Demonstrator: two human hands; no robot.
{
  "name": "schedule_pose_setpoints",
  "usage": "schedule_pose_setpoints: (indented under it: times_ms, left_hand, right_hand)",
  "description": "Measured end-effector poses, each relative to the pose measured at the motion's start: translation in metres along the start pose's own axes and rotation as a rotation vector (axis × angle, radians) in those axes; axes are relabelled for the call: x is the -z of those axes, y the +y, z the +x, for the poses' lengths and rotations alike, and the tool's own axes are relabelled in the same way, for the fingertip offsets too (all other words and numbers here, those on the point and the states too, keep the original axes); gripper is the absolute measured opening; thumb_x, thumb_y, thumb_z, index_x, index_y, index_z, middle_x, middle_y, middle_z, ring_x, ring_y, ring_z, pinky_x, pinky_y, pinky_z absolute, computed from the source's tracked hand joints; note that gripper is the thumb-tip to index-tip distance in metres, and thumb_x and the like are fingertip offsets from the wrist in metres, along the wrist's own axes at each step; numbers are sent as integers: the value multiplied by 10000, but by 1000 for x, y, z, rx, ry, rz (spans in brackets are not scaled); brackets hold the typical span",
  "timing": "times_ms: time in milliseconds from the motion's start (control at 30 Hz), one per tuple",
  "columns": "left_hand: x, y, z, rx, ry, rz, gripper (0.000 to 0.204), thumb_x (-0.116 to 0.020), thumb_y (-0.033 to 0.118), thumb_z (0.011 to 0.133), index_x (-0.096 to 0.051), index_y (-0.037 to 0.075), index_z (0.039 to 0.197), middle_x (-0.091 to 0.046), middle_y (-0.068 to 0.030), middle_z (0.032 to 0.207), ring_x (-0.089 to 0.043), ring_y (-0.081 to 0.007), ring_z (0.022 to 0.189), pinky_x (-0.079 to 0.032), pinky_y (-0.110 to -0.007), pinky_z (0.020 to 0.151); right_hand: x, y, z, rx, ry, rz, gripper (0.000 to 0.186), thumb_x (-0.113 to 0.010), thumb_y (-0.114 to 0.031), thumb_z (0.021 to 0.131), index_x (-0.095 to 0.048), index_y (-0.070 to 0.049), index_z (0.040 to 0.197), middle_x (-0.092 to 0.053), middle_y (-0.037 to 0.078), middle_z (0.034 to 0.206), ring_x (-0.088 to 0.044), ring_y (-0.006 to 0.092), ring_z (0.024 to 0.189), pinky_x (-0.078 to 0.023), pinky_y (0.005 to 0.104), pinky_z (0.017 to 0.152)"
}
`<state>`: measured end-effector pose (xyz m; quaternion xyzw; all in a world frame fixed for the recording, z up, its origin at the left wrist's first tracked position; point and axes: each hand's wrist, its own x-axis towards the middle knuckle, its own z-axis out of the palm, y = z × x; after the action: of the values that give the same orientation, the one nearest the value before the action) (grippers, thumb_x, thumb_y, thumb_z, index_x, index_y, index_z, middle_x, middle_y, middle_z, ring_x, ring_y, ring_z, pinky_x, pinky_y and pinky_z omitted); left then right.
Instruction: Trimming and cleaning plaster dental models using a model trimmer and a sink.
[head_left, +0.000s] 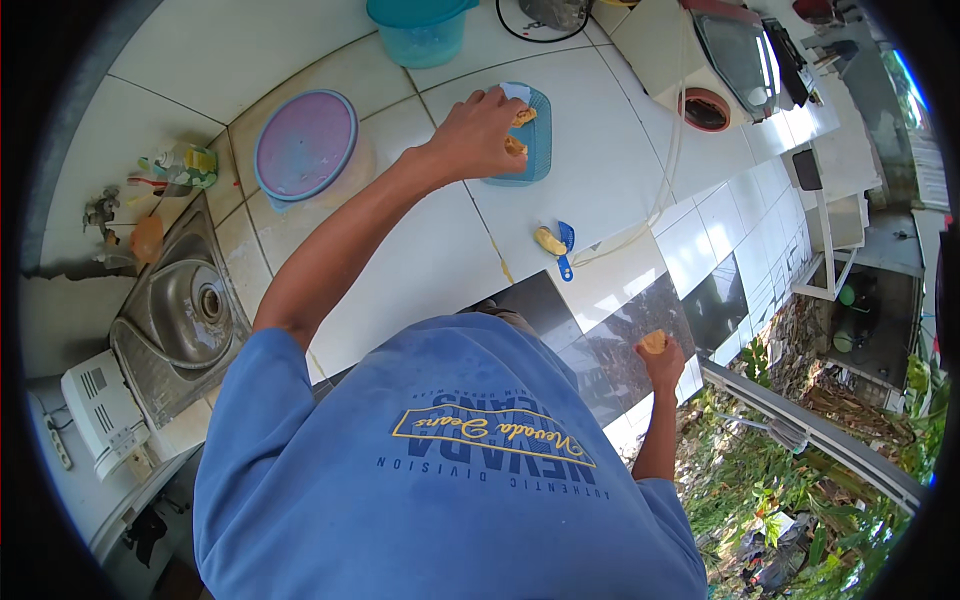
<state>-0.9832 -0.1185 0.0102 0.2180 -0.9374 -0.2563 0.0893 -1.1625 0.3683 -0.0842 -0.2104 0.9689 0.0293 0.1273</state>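
My left hand [480, 135] reaches over a shallow blue basket [541, 135] on the tiled counter. Its fingers and thumb are curled against rough orange-yellow pieces of food [516, 147], partly hidden by the hand. Out to the right, beyond the counter edge, my right hand [665, 371] grips a rounded tan piece of food [654, 342]; its exact kind cannot be made out. Between the hands, near the counter's front edge, a pale yellow oblong piece [549, 240] lies against a blue-handled tool [566, 250], perhaps a peeler.
A tub with a purple lid [306, 145] stands left of the basket, and a teal-lidded tub [420, 38] behind it. A metal sink [195, 305] is at far left. A thin pale hose [672, 160] crosses the right side of the counter. Plants [800, 490] grow beyond a metal rail [815, 435].
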Motion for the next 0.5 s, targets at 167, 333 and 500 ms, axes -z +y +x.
schedule_pose_setpoints:
  times_ms: [167, 333, 500]
  left_hand:
    - [-46, -6, 48, -21, -472, 462, 635, -765, 315, 693, -569, 46, 1233, -527, -192, 1210, -514, -333, 1129, -457, -445, 922]
    - [-63, -27, 58, 37, -665, 552, 621, -799, 308, 690, -583, 48, 1211, -555, -169, 1188, -550, -335, 1103, -474, -432, 900]
    - [1, -37, 4, 29, 52, 109, 351, -747, 245, 773, -650, 30, 1034, -634, -155, 1045, -621, -319, 985, -516, -430, 794]
  right_hand:
    - [2, -21, -25, -118, -29, 433, 633, -836, -331, 692, -602, 48, 1141, -703, 145, 974, -681, 233, 915, -516, 319, 815]
    - [47, -63, 1, 11, 33, 703, 678, -828, -297, 703, -543, 39, 1218, -641, 179, 1114, -633, 288, 1015, -487, 365, 889]
    - [132, -171, 43, 568, 46, 791, 676, -801, -187, 730, -474, 10, 1288, -540, 156, 1186, -591, 279, 1055, -481, 372, 895]
